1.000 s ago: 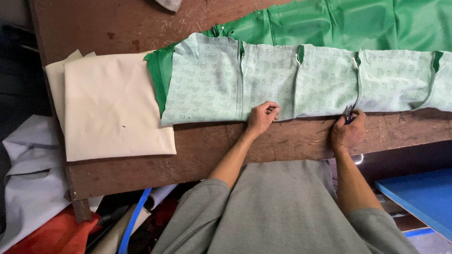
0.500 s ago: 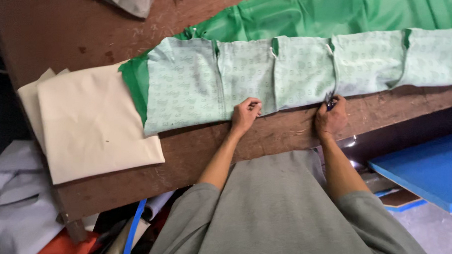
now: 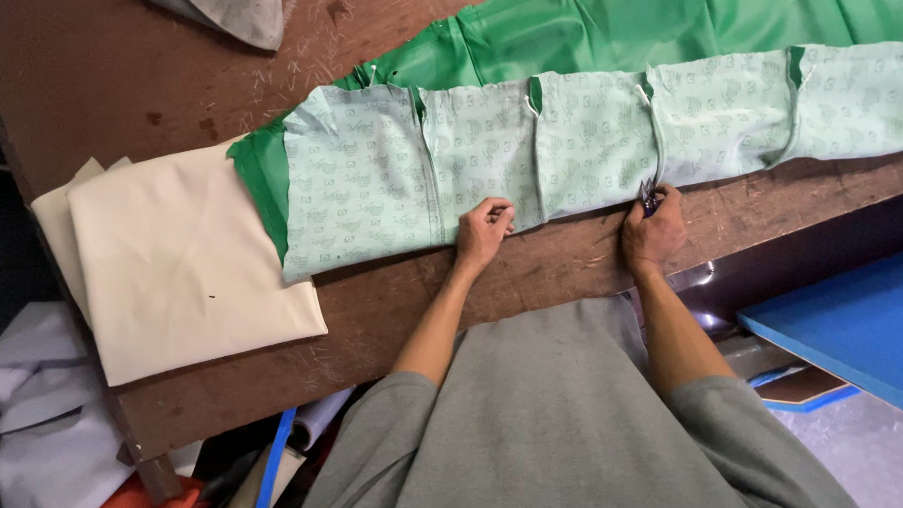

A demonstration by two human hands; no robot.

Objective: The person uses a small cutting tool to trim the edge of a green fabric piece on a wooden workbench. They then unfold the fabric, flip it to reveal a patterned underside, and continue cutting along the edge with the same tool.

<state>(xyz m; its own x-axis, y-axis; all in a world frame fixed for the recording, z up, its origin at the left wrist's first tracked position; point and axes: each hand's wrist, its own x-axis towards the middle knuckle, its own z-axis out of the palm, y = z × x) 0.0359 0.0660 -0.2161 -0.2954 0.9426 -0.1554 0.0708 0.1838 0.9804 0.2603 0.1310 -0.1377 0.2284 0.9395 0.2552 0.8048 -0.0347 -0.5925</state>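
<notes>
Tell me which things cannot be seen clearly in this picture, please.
Head view only:
- Small dark tool in the right hand: mostly covered by the fingers, its kind is unclear.
- Left hand fingertips: curled onto the pale green patterned fabric, grip hidden.
- Green cloth and grey item: cut by the top edge.
- Blue board: cut by the right edge.

Both my arms reach forward, bare below grey sleeves. My left hand [image 3: 484, 232] rests knuckles-up, fingers curled under — my right hand [image 3: 654, 231] is closed tight, thumb and fingers pinched together.

Scratched brown wooden table [image 3: 98, 71] under green fabric [image 3: 579, 28], cream sheets [image 3: 181, 265].
</notes>
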